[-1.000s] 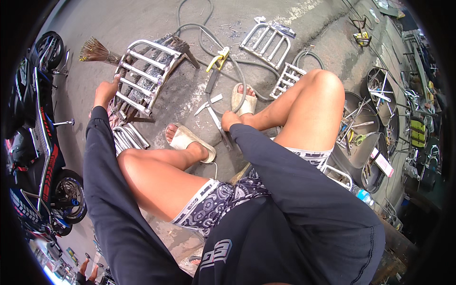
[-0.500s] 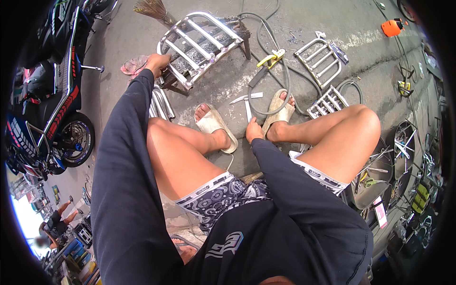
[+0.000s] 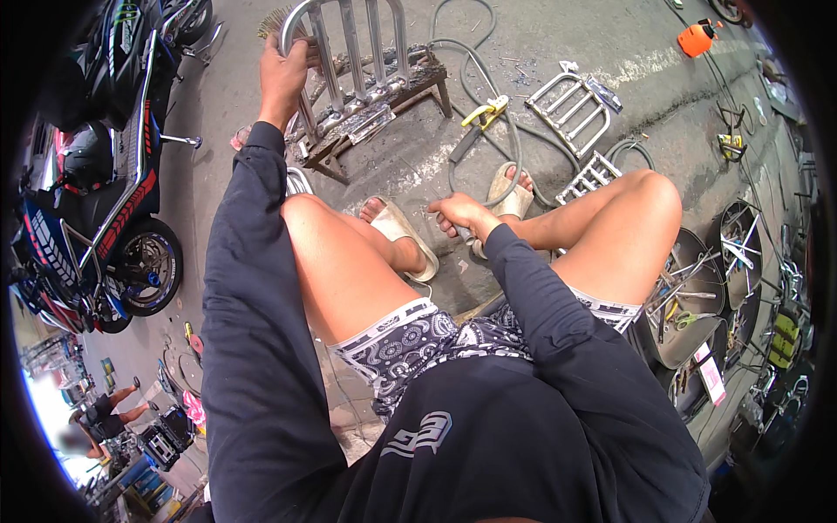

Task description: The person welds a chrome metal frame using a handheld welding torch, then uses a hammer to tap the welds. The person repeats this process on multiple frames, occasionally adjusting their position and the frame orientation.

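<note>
My left hand (image 3: 283, 83) is closed around the left side tube of a shiny metal rack (image 3: 354, 52). The rack stands tilted up on edge on a low, rough metal stand (image 3: 405, 103), its top cut off by the picture's upper edge. Between my feet, my right hand (image 3: 464, 215) is closed around a chipping hammer, whose grey handle (image 3: 466, 234) shows below the fingers; the hand covers most of the tool. Just beyond that hand lies a yellow-and-black welding electrode holder (image 3: 485, 113) with its grey cable (image 3: 520, 144).
Two more metal racks lie to the right, a larger one (image 3: 571, 112) and a smaller one (image 3: 590, 179). Trays of tools (image 3: 689, 336) sit beside my right knee. A motorcycle (image 3: 122, 209) stands at left. An orange bottle (image 3: 697, 40) is far right. Another person (image 3: 109, 418) is at lower left.
My left hand has moved up and away, tilting the rack from lying on the stand to standing on edge. My right hand has risen slightly, and the hammer's head no longer shows plainly.
</note>
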`<state>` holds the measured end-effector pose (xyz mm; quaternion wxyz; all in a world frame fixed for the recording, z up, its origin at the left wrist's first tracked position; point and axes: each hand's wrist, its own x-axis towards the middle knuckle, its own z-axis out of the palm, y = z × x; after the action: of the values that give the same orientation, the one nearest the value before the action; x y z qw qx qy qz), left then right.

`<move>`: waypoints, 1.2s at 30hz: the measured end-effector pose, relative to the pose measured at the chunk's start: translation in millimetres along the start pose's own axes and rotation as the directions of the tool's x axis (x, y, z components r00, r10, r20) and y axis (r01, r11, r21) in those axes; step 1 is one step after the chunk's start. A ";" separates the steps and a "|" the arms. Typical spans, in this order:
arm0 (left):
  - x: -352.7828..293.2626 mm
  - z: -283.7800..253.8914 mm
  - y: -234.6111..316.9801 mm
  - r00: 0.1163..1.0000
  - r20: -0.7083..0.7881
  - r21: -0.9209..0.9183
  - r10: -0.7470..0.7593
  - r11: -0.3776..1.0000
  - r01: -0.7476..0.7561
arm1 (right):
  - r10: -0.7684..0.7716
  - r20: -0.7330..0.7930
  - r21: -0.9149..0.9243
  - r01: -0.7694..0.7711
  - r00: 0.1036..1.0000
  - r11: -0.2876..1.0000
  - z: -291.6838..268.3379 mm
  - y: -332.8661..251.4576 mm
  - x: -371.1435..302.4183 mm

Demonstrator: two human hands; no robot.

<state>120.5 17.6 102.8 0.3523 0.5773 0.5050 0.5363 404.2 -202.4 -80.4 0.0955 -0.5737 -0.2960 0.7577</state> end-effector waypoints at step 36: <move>-3.7 56.1 50.1 0.976 0.219 0.702 0.018 0.691 -0.170 | -0.875 -0.239 -0.560 0.676 0.422 0.479 79.0 -39.5 -65.3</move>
<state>185.8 9.4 139.5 0.1191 0.7434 0.6064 0.2557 344.5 -228.9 7.9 0.4015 -0.5439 -0.6359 0.3723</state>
